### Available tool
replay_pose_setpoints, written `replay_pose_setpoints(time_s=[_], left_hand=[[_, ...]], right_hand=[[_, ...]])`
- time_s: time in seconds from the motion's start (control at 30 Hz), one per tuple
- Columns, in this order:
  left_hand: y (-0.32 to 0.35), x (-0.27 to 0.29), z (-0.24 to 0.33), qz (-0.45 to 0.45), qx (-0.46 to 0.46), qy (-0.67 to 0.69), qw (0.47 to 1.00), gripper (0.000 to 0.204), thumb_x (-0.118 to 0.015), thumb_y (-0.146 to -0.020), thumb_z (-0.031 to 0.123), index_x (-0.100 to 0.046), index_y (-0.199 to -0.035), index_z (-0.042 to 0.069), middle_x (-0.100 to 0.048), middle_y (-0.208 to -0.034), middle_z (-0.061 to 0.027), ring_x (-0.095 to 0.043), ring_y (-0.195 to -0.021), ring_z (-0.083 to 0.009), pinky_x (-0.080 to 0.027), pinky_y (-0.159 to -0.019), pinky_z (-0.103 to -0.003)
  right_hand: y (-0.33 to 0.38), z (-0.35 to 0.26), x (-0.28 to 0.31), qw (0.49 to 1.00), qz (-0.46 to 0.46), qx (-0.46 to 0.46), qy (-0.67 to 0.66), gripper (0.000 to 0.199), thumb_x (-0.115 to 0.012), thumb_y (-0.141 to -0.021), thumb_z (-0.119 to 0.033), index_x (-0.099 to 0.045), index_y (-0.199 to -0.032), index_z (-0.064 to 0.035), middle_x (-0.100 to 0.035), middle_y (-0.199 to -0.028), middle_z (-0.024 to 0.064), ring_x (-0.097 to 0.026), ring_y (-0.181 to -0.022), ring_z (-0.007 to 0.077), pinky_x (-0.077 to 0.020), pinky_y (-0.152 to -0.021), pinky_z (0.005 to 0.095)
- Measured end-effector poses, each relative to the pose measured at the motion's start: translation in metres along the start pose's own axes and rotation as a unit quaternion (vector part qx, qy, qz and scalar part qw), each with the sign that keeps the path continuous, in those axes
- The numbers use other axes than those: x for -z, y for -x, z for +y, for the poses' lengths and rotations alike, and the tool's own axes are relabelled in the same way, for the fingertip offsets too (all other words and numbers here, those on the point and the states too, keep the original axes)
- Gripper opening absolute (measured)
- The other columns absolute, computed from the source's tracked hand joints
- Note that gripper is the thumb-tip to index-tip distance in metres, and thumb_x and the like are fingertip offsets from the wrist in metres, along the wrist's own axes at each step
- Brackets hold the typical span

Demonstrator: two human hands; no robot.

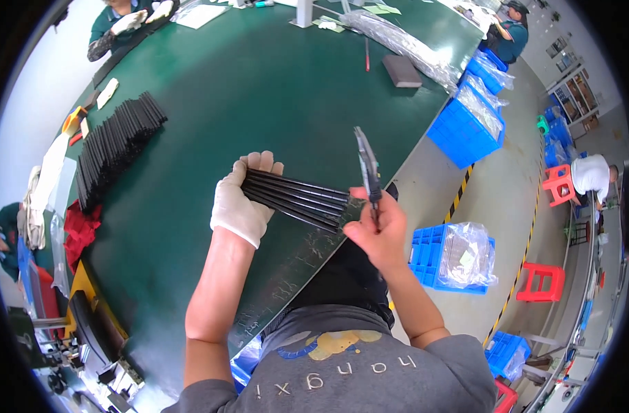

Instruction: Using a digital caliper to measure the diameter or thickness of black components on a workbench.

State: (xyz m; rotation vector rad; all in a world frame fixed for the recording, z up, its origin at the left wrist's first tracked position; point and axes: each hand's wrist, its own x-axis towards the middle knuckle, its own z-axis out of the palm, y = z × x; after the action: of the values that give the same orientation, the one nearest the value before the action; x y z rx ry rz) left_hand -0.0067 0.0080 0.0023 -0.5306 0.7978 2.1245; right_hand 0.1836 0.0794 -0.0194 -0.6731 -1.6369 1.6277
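My left hand, in a white glove, grips a bundle of thin black rods over the green table. The rods point right toward my right hand. That bare hand holds a slim grey metal tool upright, its lower end pinched between the fingers just past the rods' right ends. On the table to the left lies a long row of more black rods.
A dark block and clear plastic bags lie at the far right of the table. Blue crates and red stools stand on the floor at right. Other people work at the far end and the left edge.
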Motion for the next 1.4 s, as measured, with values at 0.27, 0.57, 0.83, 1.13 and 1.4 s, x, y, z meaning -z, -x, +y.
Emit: replay_pose_setpoints(time_s=[0.27,0.57,0.83,1.13,1.4], left_hand=[[0.009,0.014,-0.050,0.009,0.096,0.103,0.990,0.028,-0.029,-0.101,0.018,-0.050,-0.103,0.001,-0.060,-0.103,-0.0097,-0.059,-0.096,-0.0248,-0.044,-0.098,-0.040],[0.032,0.055,-0.054,-0.197,0.206,-0.173,0.943,0.039,-0.030,-0.100,0.031,-0.051,-0.105,-0.002,-0.056,-0.115,-0.0150,-0.051,-0.113,-0.0265,-0.040,-0.100,-0.040],[0.070,0.020,-0.017,-0.274,-0.571,-0.664,0.397,0.051,-0.071,-0.061,0.007,-0.054,-0.109,-0.001,-0.059,-0.099,-0.0196,-0.061,-0.083,-0.0336,-0.050,-0.078,-0.039],[0.025,0.013,-0.042,-0.375,-0.522,-0.522,0.561,0.028,-0.061,-0.071,0.000,-0.056,-0.097,0.006,-0.057,-0.077,-0.0118,-0.058,-0.065,-0.0311,-0.048,-0.060,-0.037],[0.041,0.006,-0.021,-0.378,-0.424,-0.457,0.685,0.017,-0.062,-0.083,-0.001,-0.059,-0.100,0.003,-0.066,-0.089,-0.0114,-0.066,-0.076,-0.0220,-0.052,-0.069,-0.028]], right_hand=[[-0.003,-0.008,-0.041,0.977,0.150,0.129,-0.080,0.034,-0.068,-0.080,-0.001,-0.056,-0.111,0.0038,-0.059,-0.084,0.0012,-0.052,-0.066,0.0021,-0.0387,-0.053,0.0150],[-0.011,-0.019,-0.031,0.984,0.112,0.140,-0.011,0.002,-0.055,-0.087,0.000,-0.057,-0.086,0.0006,-0.054,-0.068,-0.0033,-0.045,-0.056,-0.0008,-0.0351,-0.049,0.0164],[-0.011,-0.031,-0.034,0.984,0.110,0.131,0.048,0.013,-0.062,-0.086,-0.002,-0.062,-0.099,0.0001,-0.046,-0.060,-0.0076,-0.035,-0.050,-0.0021,-0.0240,-0.045,0.0168],[-0.018,-0.060,-0.019,0.986,-0.013,0.144,0.083,0.030,-0.070,-0.080,-0.014,-0.059,-0.104,-0.0005,-0.049,-0.067,-0.0060,-0.037,-0.056,0.0000,-0.0307,-0.051,0.0174],[-0.023,-0.083,0.032,0.939,-0.008,0.177,0.294,0.033,-0.071,-0.077,-0.016,-0.059,-0.104,-0.0007,-0.055,-0.075,-0.0008,-0.043,-0.059,0.0054,-0.0353,-0.051,0.0202]])
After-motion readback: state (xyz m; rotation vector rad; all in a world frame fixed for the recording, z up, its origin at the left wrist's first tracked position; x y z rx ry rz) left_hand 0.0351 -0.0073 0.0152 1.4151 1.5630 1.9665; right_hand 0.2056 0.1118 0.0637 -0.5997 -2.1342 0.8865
